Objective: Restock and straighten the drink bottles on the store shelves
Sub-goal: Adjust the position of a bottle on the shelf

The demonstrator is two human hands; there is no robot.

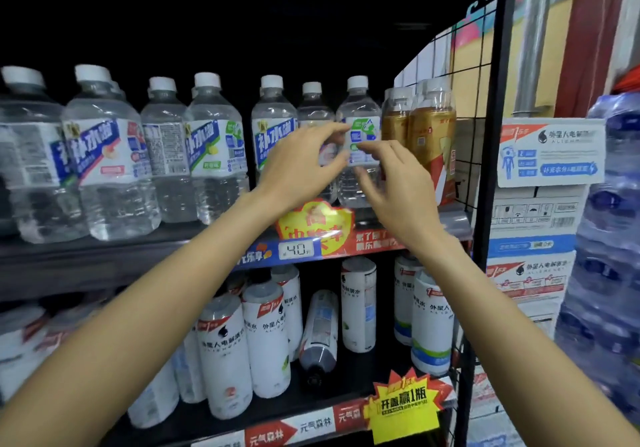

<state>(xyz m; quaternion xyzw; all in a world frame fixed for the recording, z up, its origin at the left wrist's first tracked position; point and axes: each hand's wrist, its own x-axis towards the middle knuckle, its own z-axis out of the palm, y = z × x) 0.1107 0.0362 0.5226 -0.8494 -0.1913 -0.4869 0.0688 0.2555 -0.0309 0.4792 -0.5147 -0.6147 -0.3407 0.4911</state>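
Note:
Clear water bottles with white caps and blue-and-white labels stand in a row on the middle shelf (pixel 104 252). My left hand (pixel 304 166) reaches in with curved fingers; its index tip and thumb tip touch the left side of the rightmost clear bottle (pixel 358 110), and it covers part of the bottle behind (pixel 311 107). My right hand (pixel 394 183) is blurred, with loosely bent fingers whose tips are at that same bottle's label. Neither hand is closed around it. Two amber drink bottles (pixel 433 128) stand just to the right.
On the lower shelf stand white-sleeved bottles (pixel 225 353); one bottle (pixel 318 332) leans upside down among them. A black wire grid panel (pixel 464 58) closes the shelf's right side. Stacked cartons (pixel 550 152) and shrink-wrapped water packs (pixel 613 238) stand to the right.

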